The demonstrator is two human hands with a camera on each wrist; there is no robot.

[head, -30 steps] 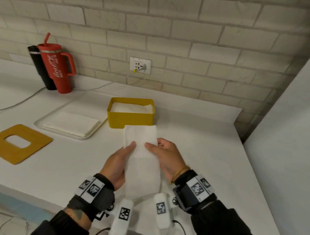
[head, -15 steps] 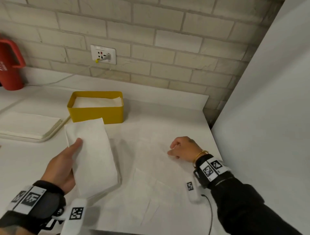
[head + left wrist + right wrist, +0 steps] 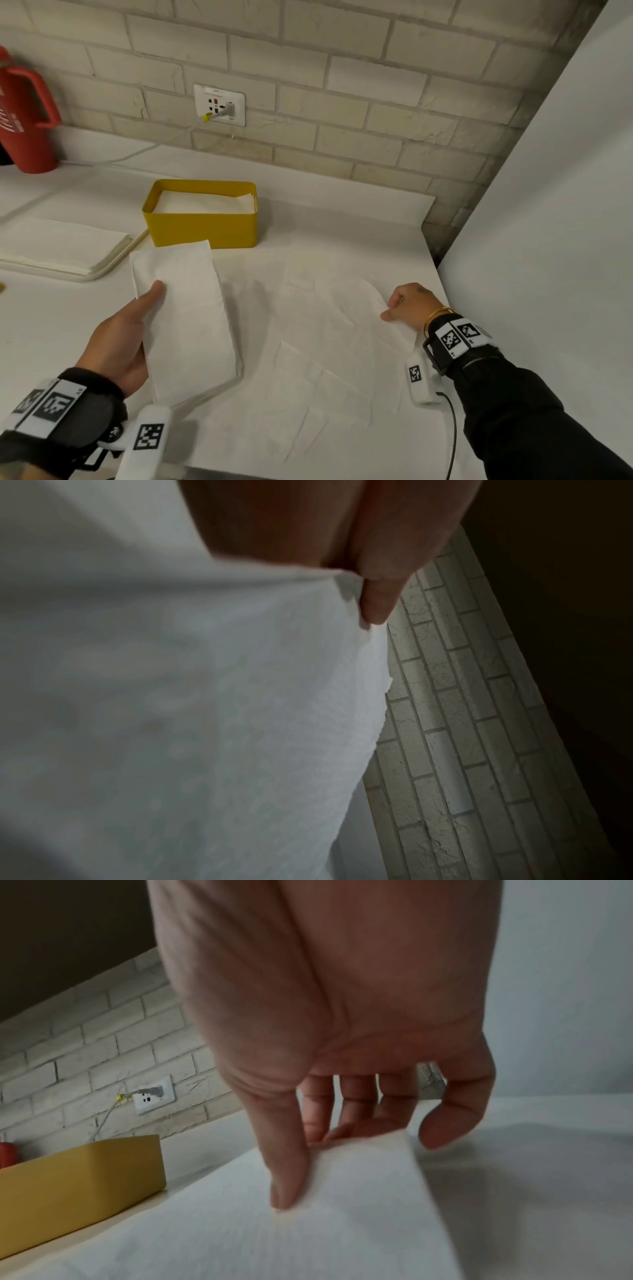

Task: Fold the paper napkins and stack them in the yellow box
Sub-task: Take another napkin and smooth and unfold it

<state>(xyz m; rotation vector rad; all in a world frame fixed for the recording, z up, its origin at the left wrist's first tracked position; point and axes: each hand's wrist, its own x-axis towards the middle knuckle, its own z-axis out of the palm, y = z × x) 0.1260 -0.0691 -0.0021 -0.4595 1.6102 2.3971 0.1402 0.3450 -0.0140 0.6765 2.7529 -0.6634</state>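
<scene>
Before the box (image 3: pixel 202 226), our left hand (image 3: pixel 120 342) grips the folded napkin (image 3: pixel 186 318); our right hand (image 3: pixel 409 303) pinches an unfolded sheet's (image 3: pixel 325 346) corner. We should lay the napkin flat, edges squared.

A plain white folded napkin (image 3: pixel 185 318) is seen, with a faint embossed dot texture shown in the left wrist view. A white unfolded napkin (image 3: pixel 329 346), creased but unprinted, is matched closely by the white table (image 3: pixel 342 219). The box (image 3: pixel 202 226) is coloured mustard yellow, and white napkins are seen inside it. An off-white tray (image 3: pixel 102 270) is noted at the left. A red tumbler (image 3: pixel 24 113) with white lettering is seen at the edge. The wall (image 3: pixel 342 68) is patterned in pale beige brick with grey joints. Black-and-white square markers are borne on the wristbands (image 3: pixel 459 337), and the sleeves (image 3: pixel 534 421) are black.
</scene>
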